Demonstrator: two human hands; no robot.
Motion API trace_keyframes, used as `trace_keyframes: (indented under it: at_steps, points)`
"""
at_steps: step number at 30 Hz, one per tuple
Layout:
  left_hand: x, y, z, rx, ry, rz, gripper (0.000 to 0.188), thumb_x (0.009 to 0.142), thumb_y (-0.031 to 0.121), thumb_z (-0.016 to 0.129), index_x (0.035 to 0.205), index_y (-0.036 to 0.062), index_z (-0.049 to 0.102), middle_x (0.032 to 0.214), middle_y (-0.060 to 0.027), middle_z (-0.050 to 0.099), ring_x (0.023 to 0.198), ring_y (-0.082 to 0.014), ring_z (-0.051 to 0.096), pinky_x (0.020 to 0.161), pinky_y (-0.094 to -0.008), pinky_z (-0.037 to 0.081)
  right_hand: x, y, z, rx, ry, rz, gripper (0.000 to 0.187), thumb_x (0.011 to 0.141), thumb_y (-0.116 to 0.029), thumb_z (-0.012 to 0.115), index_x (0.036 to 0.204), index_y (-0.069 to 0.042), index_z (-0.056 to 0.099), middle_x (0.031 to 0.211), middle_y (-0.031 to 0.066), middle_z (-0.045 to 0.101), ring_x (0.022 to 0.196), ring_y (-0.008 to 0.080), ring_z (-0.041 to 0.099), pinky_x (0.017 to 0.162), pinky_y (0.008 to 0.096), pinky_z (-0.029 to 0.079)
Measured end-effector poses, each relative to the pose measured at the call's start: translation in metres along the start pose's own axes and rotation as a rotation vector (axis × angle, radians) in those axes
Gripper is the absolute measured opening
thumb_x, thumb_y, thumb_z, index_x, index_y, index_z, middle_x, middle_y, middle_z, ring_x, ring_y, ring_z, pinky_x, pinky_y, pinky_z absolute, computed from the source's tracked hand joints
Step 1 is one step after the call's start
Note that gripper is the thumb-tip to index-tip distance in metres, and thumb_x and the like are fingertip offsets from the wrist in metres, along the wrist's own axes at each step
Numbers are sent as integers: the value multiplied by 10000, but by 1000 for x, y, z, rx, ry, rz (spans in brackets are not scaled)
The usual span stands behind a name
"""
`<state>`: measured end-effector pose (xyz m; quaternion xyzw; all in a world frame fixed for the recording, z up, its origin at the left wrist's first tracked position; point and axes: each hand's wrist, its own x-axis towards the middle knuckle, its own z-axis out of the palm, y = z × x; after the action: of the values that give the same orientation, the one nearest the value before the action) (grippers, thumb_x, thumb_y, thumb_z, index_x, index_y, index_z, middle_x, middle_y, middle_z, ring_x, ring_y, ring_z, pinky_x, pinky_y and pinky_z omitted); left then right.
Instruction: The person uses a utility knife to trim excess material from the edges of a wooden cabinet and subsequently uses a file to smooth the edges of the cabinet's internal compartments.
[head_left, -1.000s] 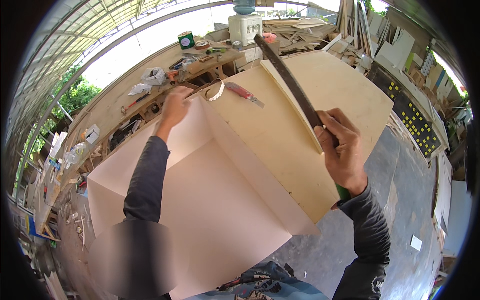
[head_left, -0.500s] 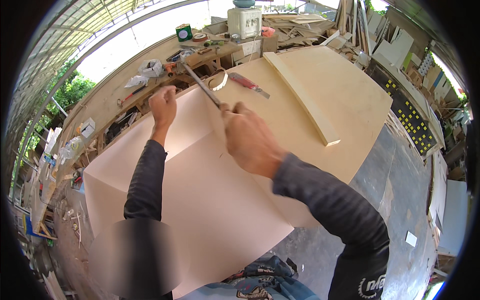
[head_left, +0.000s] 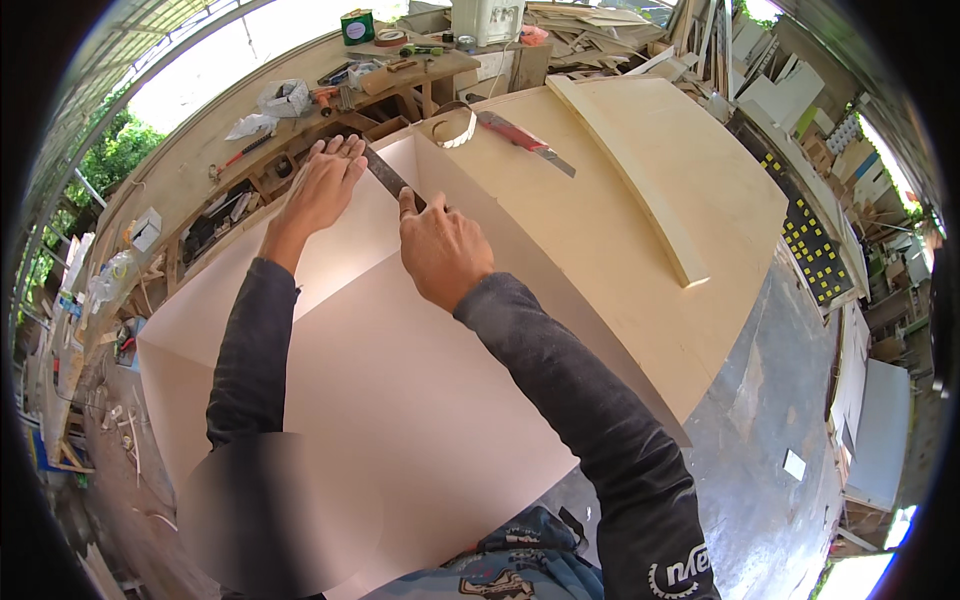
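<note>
My right hand (head_left: 445,250) is closed round a long, flat, dark steel file (head_left: 388,178), forefinger stretched along it. The file slants away to the far left, over the far edge of a large box with pale-faced panels (head_left: 420,400). My left hand (head_left: 325,185) lies on that far edge with its fingers extended, close beside the file's tip; whether the fingertips touch it I cannot tell. On the light wooden panel to the right lie a red-handled cutter knife (head_left: 515,133) and a curled thin strip (head_left: 460,127).
A long wooden batten (head_left: 630,180) lies across the panel at right. Behind the box runs a workbench (head_left: 205,205) with an orange tool (head_left: 324,98), a red-handled hammer (head_left: 240,157) and a green tin (head_left: 356,28). Wood offcuts (head_left: 590,45) are piled at the back.
My right hand has moved left and brought the file down to the box's far edge. My left hand has gone from a loosely curled raised pose to lying on that edge, fingers extended.
</note>
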<state>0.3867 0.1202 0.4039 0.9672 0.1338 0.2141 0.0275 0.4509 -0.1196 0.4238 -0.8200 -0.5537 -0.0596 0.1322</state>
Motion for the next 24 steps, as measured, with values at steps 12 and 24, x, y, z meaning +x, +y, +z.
trace_keyframes:
  at_steps: [12, 24]
  points:
    - [91, -50, 33, 125, -170, 5, 513, 1065, 315, 349, 1455, 7, 478, 1559, -192, 409, 1401, -406, 425, 1166, -517, 336, 76, 25, 23, -31, 151, 83, 356, 1010, -124, 481, 1297, 72, 562, 1015, 232, 657, 857, 358, 725, 747, 400, 600]
    - [86, 8, 9, 103, -197, -39, 520, 1046, 265, 373, 1462, -37, 449, 1510, -219, 447, 1336, -393, 492, 1139, -453, 370, 40, 22, 18, 27, 127, 137, 475, 875, -36, 590, 1324, 111, 536, 1009, 273, 651, 857, 370, 729, 715, 421, 601]
